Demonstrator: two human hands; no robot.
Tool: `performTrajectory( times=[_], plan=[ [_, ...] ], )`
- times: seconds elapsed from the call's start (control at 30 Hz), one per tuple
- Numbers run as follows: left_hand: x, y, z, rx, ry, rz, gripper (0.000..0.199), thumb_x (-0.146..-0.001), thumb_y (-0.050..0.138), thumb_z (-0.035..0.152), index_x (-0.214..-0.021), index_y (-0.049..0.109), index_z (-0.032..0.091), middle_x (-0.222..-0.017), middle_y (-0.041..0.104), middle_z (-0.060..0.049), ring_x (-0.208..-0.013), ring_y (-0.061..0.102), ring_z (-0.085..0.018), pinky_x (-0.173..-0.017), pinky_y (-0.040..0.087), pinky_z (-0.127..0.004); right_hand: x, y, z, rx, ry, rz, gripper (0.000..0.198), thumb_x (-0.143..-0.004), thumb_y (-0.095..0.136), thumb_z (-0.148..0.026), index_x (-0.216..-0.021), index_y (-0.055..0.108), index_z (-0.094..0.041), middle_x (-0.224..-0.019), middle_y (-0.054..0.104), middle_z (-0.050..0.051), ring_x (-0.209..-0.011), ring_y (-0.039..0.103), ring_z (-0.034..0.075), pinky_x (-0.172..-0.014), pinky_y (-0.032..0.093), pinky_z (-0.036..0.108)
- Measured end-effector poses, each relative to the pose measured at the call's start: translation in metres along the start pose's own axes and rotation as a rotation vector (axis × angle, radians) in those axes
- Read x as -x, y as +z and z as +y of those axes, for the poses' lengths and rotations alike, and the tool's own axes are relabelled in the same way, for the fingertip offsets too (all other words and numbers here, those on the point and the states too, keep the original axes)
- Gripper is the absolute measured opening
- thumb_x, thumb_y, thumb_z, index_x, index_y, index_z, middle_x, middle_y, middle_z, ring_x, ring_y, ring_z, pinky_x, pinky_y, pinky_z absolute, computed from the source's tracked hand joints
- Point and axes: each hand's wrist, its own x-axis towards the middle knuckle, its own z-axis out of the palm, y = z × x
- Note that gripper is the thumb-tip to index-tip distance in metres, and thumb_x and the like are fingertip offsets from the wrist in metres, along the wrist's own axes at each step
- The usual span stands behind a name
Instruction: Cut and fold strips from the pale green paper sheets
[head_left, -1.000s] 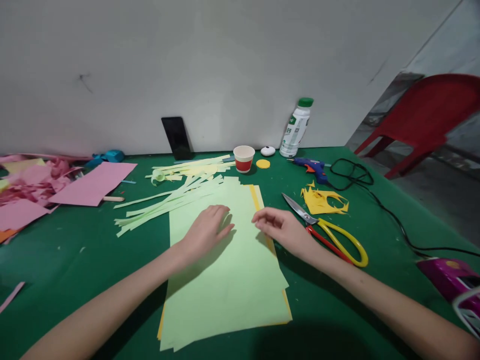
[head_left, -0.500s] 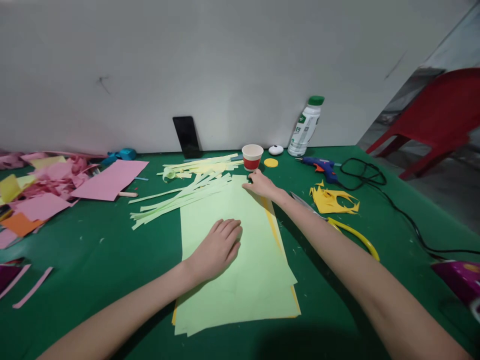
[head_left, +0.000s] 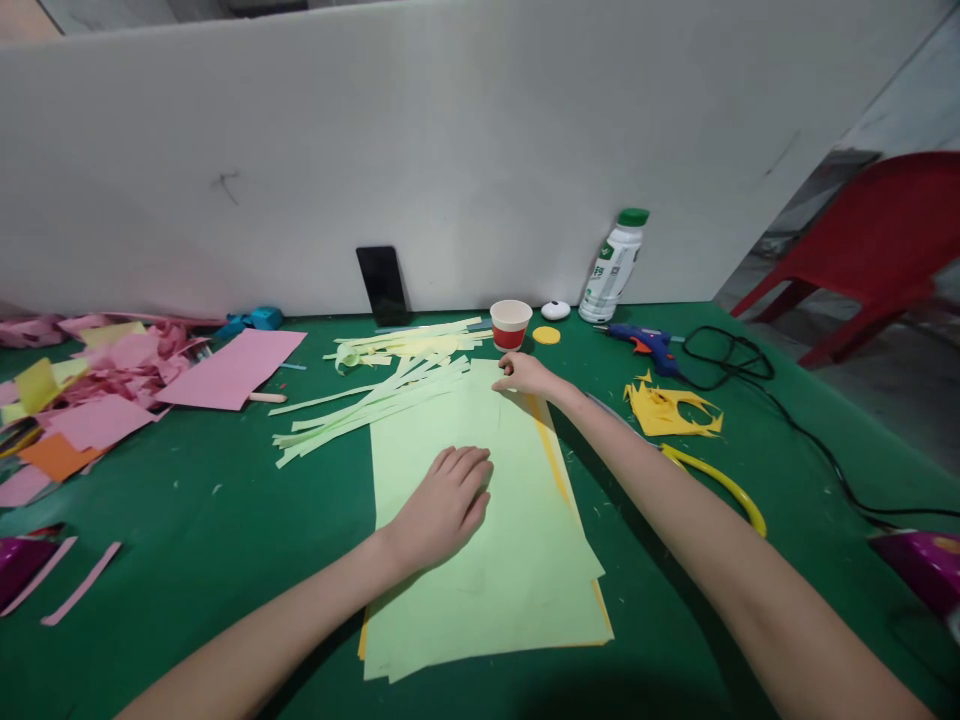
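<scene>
My left hand (head_left: 444, 503) lies palm down and flat on a stack of light green paper sheets (head_left: 491, 590), its fingers stretched out. Orange-yellow paper (head_left: 551, 455) shows along the stack's edges. At the far right corner of the stack, my right hand (head_left: 525, 376) has its fingers curled; whatever they might grip is hidden. Just behind it stands a red and white paper cup (head_left: 510, 322). Pale green paper strips (head_left: 375, 402) lie partly over the stack's far left corner. Scissors with yellow handles (head_left: 724, 482) are partly covered by my right forearm.
Pink paper scraps (head_left: 127, 370) are heaped at the left, near a blue object (head_left: 259, 320). A black phone (head_left: 382, 285) leans on the white wall. Farther right are a yellow disc (head_left: 547, 336), a bottle (head_left: 611, 270), a corded glue gun (head_left: 645, 343) and a cut yellow scrap (head_left: 671, 410).
The view has tilted up slightly, so everything sits a little lower and to the right. My right hand's fingers look more curled. My left hand stays flat on the paper.
</scene>
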Motion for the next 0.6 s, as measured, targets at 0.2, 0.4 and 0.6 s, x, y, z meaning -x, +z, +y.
performTrajectory(
  times=[0.2,0.4,0.6],
  plan=[
    [0.000,0.001,-0.001,-0.001,-0.002,-0.013,0.028,-0.087,0.035,0.021,-0.111,0.048,0.016,-0.120,0.050,-0.011,-0.112,0.043,-0.023,-0.097,0.035,-0.044,-0.002,-0.006,-0.001,-0.143,0.031,-0.085,0.031,-0.084,0.049,-0.030,-0.111,0.051,-0.015,-0.111,0.054,0.007,-0.093,0.055,0.019,-0.077,0.047,0.039],
    [0.001,0.003,-0.003,0.099,-0.037,-0.022,0.030,-0.087,0.036,0.023,-0.114,0.046,0.018,-0.124,0.047,-0.010,-0.115,0.041,-0.024,-0.098,0.035,-0.045,0.014,-0.010,-0.005,-0.422,-0.010,-0.091,0.031,-0.084,0.049,-0.030,-0.111,0.050,-0.015,-0.109,0.054,0.007,-0.090,0.056,0.018,-0.075,0.048,0.038],
    [-0.013,-0.020,-0.017,0.578,-0.340,0.187,0.041,-0.086,0.040,0.035,-0.124,0.030,0.024,-0.132,0.037,-0.009,-0.122,0.036,-0.020,-0.101,0.035,-0.039,0.062,-0.026,-0.031,-0.717,-0.173,-0.069,0.014,-0.074,0.061,-0.024,-0.082,0.054,-0.014,-0.070,0.057,-0.001,-0.066,0.057,0.011,-0.063,0.049,0.027]
  ],
)
